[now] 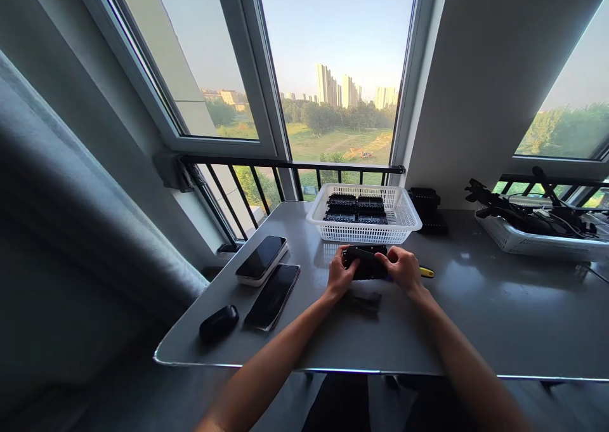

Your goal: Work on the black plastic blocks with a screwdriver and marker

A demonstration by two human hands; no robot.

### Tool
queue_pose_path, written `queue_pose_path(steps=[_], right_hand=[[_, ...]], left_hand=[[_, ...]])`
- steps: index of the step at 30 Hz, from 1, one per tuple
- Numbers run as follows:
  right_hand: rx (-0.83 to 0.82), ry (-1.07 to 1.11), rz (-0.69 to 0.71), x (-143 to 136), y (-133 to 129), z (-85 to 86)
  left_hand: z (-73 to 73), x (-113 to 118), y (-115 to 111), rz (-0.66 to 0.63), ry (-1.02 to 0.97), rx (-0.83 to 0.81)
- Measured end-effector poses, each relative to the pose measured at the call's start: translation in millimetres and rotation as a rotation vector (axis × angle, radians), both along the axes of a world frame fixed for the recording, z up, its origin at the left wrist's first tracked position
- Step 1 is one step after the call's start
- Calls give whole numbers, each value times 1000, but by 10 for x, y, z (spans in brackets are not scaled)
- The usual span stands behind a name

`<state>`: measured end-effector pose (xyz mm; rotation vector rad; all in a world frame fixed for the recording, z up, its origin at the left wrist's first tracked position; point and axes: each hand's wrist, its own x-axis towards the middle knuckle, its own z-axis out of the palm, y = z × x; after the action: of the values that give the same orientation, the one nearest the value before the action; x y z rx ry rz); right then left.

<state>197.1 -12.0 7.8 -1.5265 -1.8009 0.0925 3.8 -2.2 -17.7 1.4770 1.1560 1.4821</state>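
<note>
Between my two hands is a black, blocky plastic part (367, 268) with a toothed edge, held just above the grey table. My left hand (340, 272) grips its left side, the thumb on its near face. Around its right end my right hand (403, 268) is closed, thumb pressed on top. A dark flat strip lies across the part between the thumbs; I cannot tell whether it is separate. Below the hands, a small dark piece (367, 301) lies on the table. A yellow-ended tool handle (427, 271) sticks out beside my right wrist, the rest hidden.
Behind my hands stands a white basket (364, 233) with several similar black parts. More black blocks (427, 210) are stacked beside it. Two phones (272, 297) (261, 257) and a black mouse (219, 323) lie at left. A white tray (537, 240) of cables stands at right.
</note>
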Motion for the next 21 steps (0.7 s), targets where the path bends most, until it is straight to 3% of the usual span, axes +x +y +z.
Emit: queue_pose_path(steps=[13, 21], right_hand=[[17, 10, -48, -101, -29, -27], [26, 78, -147, 171, 74, -12]], left_hand=[[-31, 9, 40, -105, -137, -115], [-4, -53, 91, -40, -209, -166]])
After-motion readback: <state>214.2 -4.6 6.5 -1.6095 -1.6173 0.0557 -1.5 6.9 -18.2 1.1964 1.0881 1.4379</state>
